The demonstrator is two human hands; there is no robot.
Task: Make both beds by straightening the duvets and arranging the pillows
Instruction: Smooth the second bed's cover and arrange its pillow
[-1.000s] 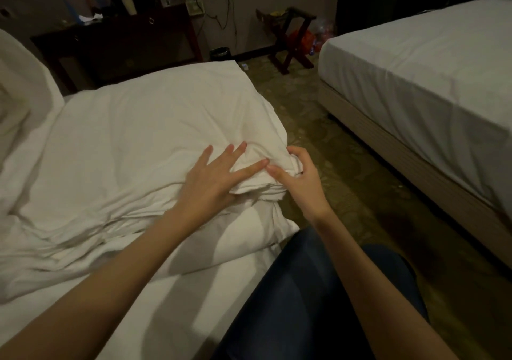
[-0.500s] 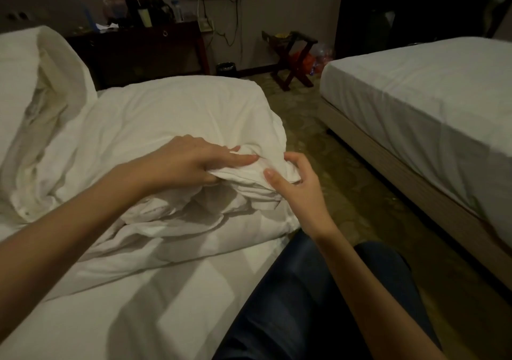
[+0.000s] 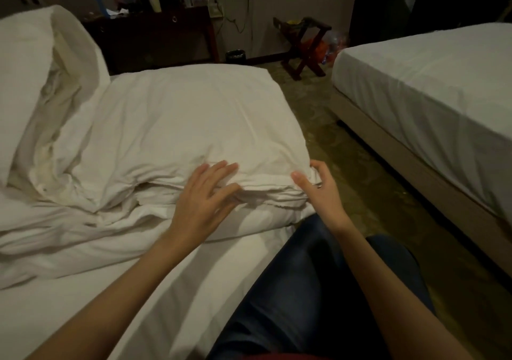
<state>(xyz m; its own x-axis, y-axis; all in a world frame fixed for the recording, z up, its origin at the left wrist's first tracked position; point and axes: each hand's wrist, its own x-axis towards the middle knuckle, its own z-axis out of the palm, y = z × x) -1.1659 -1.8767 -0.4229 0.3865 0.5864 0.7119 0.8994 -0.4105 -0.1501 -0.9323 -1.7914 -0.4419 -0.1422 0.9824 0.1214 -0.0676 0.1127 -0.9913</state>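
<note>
A white duvet point(image 3: 177, 127) lies bunched and folded on the near bed point(image 3: 83, 304), its layered edge facing me. My left hand point(image 3: 205, 196) rests on that folded edge with straight, spread fingers. My right hand point(image 3: 318, 185) grips the duvet's right corner, thumb over the fabric at the bed's side. A white pillow point(image 3: 30, 63) stands tilted at the far left. The second bed point(image 3: 432, 91) on the right carries a flat white cover.
A carpeted aisle point(image 3: 346, 152) runs between the beds. A dark desk point(image 3: 155, 38) with bags and bottles stands at the back wall, a small black bin point(image 3: 235, 55) and a wooden folding rack point(image 3: 304, 44) beside it. My jeans-clad leg point(image 3: 304, 290) is by the bed edge.
My left hand has let go of the duvet fold it pinched and now lies flat and spread on it. My right hand keeps the corner, shifted slightly right.
</note>
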